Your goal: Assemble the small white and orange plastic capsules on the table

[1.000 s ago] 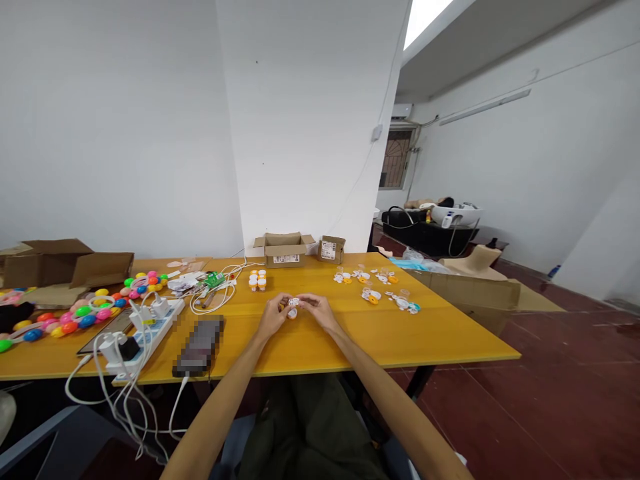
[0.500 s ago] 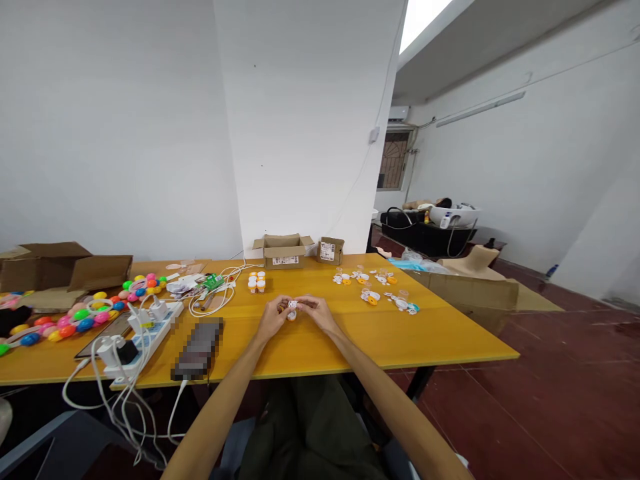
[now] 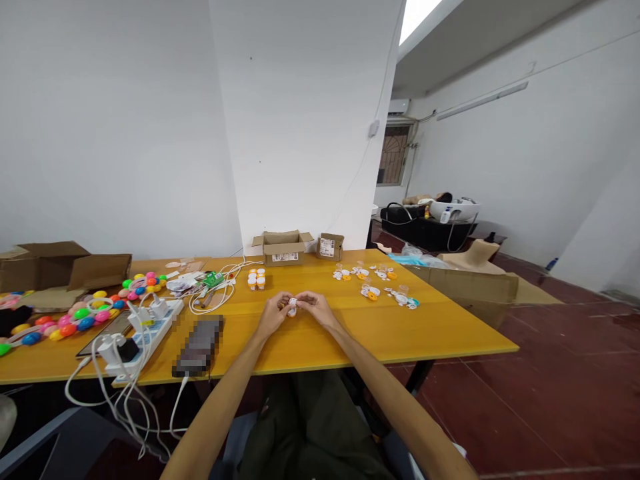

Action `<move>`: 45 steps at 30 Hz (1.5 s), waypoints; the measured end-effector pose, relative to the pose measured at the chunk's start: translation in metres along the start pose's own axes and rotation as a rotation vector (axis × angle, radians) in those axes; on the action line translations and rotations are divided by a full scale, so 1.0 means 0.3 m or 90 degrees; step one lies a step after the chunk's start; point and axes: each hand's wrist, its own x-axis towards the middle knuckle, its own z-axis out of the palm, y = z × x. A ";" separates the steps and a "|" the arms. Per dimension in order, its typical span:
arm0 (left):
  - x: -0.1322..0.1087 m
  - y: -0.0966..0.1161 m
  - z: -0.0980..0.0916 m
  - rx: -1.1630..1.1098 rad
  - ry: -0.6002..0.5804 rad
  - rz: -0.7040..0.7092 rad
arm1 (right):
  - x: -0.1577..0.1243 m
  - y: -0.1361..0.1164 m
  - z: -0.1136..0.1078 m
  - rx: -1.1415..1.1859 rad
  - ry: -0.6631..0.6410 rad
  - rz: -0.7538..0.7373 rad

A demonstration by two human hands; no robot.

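My left hand (image 3: 275, 313) and my right hand (image 3: 314, 309) meet over the table, their fingertips closed on a small white plastic piece (image 3: 293, 302) with dark marks. Just below it, between the hands, shows a small orange-and-white part (image 3: 291, 312); whether it is joined to the white piece I cannot tell. Farther left stands a block of small white-and-orange jars (image 3: 257, 280). To the right lie groups of loose parts: white pieces with orange rings (image 3: 370, 292), and a set with a teal ring (image 3: 412, 304).
Two cardboard boxes (image 3: 283, 257) stand at the table's back edge. On the left are a phone (image 3: 199, 347) on a cable, a power strip (image 3: 159, 328) with plugs, loose white cables (image 3: 227, 291) and strings of coloured balls (image 3: 83, 317). The table's right edge (image 3: 465, 312) slants toward me.
Both hands stay together at nearly the same spot. The white piece between the fingertips has turned slightly, and less of the orange-and-white part beneath it shows. The view has shifted a little.
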 end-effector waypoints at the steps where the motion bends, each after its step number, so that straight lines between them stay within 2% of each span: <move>1: -0.001 -0.003 -0.001 0.003 0.000 -0.002 | 0.000 0.001 0.000 0.001 0.000 0.002; 8: -0.002 -0.009 -0.004 0.030 -0.012 -0.006 | 0.006 0.016 -0.001 -0.006 0.013 -0.003; 15: -0.004 -0.004 -0.002 0.032 -0.002 0.016 | 0.003 -0.005 0.003 0.017 0.033 0.002; 22: -0.004 -0.019 -0.001 0.021 -0.003 -0.005 | -0.003 -0.015 0.005 0.014 0.028 -0.003; 31: -0.003 0.001 0.003 0.002 -0.019 -0.026 | -0.004 -0.017 0.004 0.031 0.034 0.010; 45: -0.005 0.015 0.002 0.011 -0.018 0.022 | -0.003 -0.026 0.008 0.034 0.032 0.013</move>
